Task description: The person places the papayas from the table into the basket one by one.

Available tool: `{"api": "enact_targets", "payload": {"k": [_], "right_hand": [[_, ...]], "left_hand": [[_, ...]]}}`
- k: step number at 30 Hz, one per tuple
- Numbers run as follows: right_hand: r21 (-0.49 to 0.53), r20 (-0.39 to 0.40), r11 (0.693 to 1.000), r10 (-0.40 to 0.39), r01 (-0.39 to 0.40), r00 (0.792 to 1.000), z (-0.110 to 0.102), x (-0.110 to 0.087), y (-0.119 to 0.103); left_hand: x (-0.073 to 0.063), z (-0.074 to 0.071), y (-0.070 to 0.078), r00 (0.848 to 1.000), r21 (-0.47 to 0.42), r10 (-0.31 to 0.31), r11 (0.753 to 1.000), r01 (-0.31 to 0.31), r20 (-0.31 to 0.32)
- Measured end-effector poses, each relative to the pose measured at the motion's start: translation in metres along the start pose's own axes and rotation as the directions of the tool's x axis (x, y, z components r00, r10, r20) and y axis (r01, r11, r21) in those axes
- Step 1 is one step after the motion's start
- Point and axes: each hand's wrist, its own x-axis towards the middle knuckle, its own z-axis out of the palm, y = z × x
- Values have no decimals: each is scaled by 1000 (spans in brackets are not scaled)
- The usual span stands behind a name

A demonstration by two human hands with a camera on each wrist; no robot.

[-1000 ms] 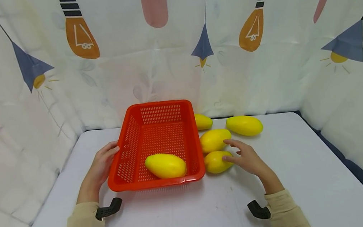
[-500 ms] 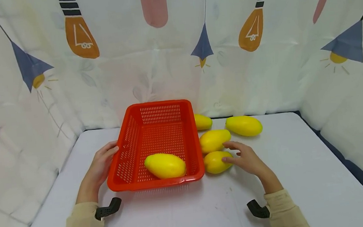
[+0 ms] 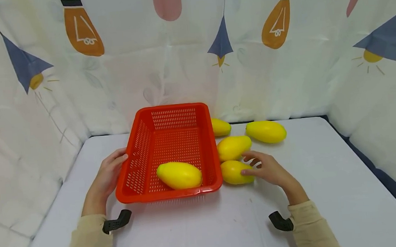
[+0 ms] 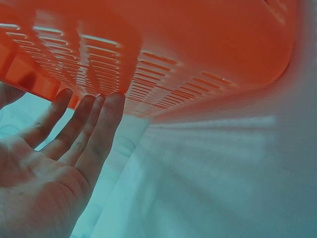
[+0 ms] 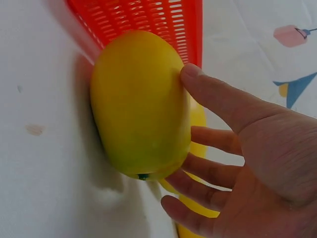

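A red plastic basket (image 3: 175, 141) with slotted walls stands on the table, with one yellow mango (image 3: 179, 175) lying in its near end. My left hand (image 3: 108, 174) is at the basket's left side; in the left wrist view its fingers (image 4: 101, 134) are straight, tips against the outer wall, thumb near the rim. Just right of the basket lies another mango (image 3: 235, 172). My right hand (image 3: 267, 168) grips this mango's right end, thumb (image 5: 213, 91) on one side and bent fingers on the other; some fingertips are hidden behind the fruit.
Behind the gripped mango lies another mango (image 3: 234, 147). Farther back are a mango (image 3: 266, 131) to the right and one (image 3: 221, 127) partly hidden by the basket. A printed cloth (image 3: 179, 74) hangs behind the white table (image 3: 207, 232).
The head view has tipped slightly, so everything sits a little higher in it. My right fingers have bent a bit more around the mango. The left hand and basket stay put.
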Motion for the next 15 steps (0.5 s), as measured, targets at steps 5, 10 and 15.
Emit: {"api": "enact_targets", "payload": {"k": [5, 10, 15], "right_hand": [[25, 35, 1000, -9, 8, 999, 7, 3, -2], [39, 63, 999, -29, 26, 998, 13, 3, -5], [28, 54, 999, -28, 27, 998, 16, 3, -8]], "left_hand": [[0, -1, 1, 1000, 7, -1, 1000, 1, -2], [-1, -2, 1, 1000, 15, -5, 1000, 5, 4], [0, -2, 1, 1000, 28, -4, 1000, 4, -1]]}}
